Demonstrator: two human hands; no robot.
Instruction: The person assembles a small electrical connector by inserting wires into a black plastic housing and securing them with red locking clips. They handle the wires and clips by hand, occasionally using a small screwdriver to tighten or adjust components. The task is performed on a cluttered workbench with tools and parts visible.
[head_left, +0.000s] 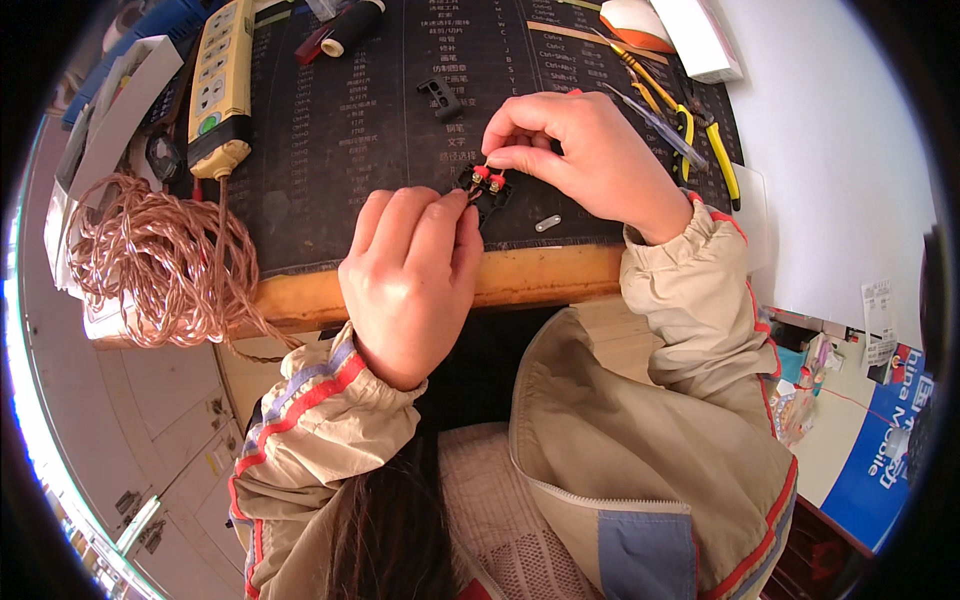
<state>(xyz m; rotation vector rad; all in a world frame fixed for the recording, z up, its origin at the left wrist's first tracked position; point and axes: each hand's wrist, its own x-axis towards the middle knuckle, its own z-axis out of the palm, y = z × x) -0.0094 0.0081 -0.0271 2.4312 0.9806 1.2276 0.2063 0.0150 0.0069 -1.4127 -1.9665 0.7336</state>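
A small open black housing [494, 187], with red parts and brass-coloured terminals, lies on the dark printed mat near the table's front edge. My left hand [408, 265] is closed at its left side, the fingertips pinching the housing and a short brown wire at its edge. From the right, my right hand [590, 155] comes over it with thumb and forefinger pinched together at one red part. What sits between those fingertips is too small to make out. A matching black cover [440, 97] lies farther back. Right of the housing is a small oval metal strip [548, 223].
A coiled brown cable [165, 262] lies at the left edge, beside a yellow power strip [222, 85]. Yellow-handled pliers [722, 165], a clear pen-like tool [660, 128] and a white box [700, 38] are at the right. A dark cylinder [352, 28] lies at the back.
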